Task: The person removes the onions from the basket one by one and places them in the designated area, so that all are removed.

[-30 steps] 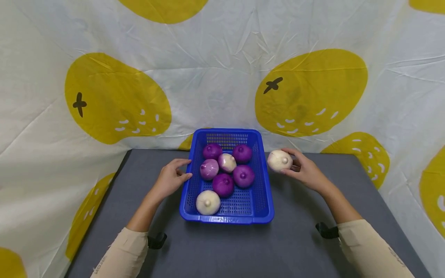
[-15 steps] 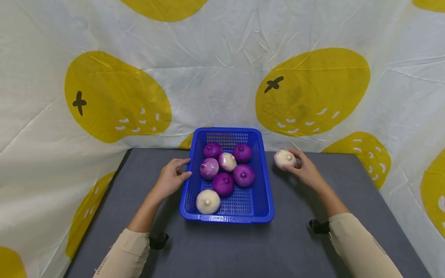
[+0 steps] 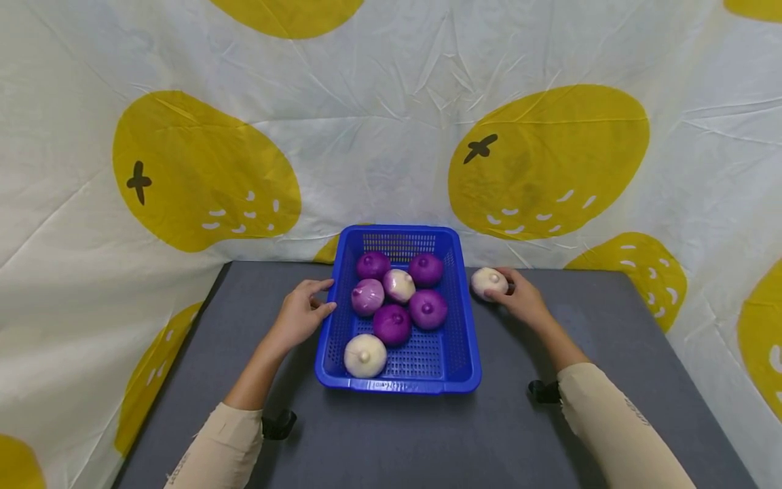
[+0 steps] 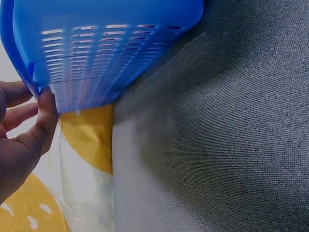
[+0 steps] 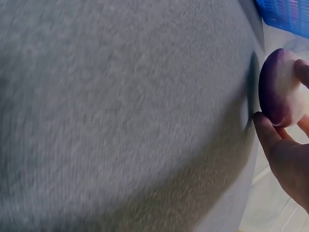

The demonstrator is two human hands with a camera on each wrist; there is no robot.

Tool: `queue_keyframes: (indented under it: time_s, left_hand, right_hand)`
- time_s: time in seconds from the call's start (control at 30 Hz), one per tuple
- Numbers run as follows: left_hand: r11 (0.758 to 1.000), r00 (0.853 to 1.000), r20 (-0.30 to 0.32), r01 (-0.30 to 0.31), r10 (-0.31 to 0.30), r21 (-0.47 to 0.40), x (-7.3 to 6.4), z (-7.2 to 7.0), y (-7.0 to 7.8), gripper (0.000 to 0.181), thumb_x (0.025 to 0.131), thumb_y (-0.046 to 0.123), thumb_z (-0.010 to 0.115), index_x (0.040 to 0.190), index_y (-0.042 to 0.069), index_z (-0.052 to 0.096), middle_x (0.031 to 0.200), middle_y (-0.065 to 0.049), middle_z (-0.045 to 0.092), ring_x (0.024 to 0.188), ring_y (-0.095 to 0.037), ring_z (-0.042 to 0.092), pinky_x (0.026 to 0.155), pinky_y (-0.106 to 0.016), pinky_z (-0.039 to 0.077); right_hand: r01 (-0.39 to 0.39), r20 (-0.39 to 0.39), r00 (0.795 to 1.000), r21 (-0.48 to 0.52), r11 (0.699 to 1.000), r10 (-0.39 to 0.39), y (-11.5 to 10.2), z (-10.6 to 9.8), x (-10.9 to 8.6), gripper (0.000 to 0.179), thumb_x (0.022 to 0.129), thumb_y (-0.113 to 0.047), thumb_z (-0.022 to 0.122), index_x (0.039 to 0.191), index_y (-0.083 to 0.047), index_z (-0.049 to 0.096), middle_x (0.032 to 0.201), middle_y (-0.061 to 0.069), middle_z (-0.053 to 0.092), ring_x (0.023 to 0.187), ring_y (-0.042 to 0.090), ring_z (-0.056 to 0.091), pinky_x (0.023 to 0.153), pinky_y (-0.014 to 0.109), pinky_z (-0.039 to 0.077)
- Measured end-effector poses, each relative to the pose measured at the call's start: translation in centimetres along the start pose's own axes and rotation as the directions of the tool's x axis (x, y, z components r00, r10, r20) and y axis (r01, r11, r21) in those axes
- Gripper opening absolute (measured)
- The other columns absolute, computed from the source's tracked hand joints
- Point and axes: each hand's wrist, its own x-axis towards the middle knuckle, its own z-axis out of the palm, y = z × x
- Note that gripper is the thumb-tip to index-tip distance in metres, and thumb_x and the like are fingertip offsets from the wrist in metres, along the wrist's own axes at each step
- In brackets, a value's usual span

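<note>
A blue plastic basket [image 3: 400, 386] with slotted walls stands on the grey table. In it lie several round onions, most of them purple, such as the purple onion [image 3: 392, 324] in the middle, with a white onion [image 3: 365, 356] at the near left corner. My left hand [image 3: 301, 314] pinches the basket's left rim; in the left wrist view its thumb [image 4: 47, 108] lies against the outer side. Right of the basket, my right hand [image 3: 524, 299] holds a white-and-purple onion [image 5: 277, 87] between thumb and fingers, close over the table near its back edge.
A white cloth [image 3: 379, 170] printed with yellow fruit hangs right behind the table [image 3: 421, 441]. Dark wrist mounts [image 3: 544, 392] sit at both cuffs. The basket's far end stands close to the cloth.
My right hand with the onion first went right and down toward the table, then slid back left toward the basket. The left hand and basket have stayed in place.
</note>
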Motion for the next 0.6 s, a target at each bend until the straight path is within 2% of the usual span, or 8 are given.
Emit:
queue_keyframes:
  time_s: [0.1,0.23,0.6]
  left_hand:
    - [1.0,1.0,0.0,0.0,0.0,-0.001,0.0,0.0,0.0,0.05,0.092,0.005,0.075,0.14,-0.002,0.062,0.132,-0.023,0.063,0.088,-0.03,0.074,0.076,-0.039,0.061]
    - [1.0,1.0,0.001,-0.001,0.001,-0.009,-0.1,-0.2,0.1,0.05,0.092,0.004,0.075,0.139,-0.003,0.062,0.132,-0.024,0.063,0.088,-0.03,0.074,0.075,-0.038,0.061]
    - [1.0,1.0,0.004,0.002,-0.002,-0.01,0.1,-0.1,0.0,0.05,0.092,0.004,0.076,0.139,-0.003,0.062,0.132,-0.023,0.063,0.087,-0.029,0.073,0.074,-0.035,0.061]
  right_hand:
    - [-0.028,0.002,1.0,-0.042,0.999,0.028,-0.4,0.5,0.3,0.07,0.096,-0.033,0.073,0.149,0.004,0.045,0.143,0.03,0.056,0.116,0.045,0.062,0.089,0.045,0.051]
    - [-0.035,-0.01,0.999,-0.054,0.998,0.035,-0.9,1.1,0.7,0.068,0.097,-0.029,0.073,0.148,0.006,0.046,0.141,0.031,0.057,0.117,0.044,0.06,0.096,0.052,0.049]
    - [-0.096,-0.027,0.995,-0.057,0.994,0.094,-1.6,1.7,1.0,0.066,0.097,-0.032,0.071,0.146,0.007,0.049,0.142,0.033,0.056,0.126,0.047,0.055,0.106,0.059,0.044]
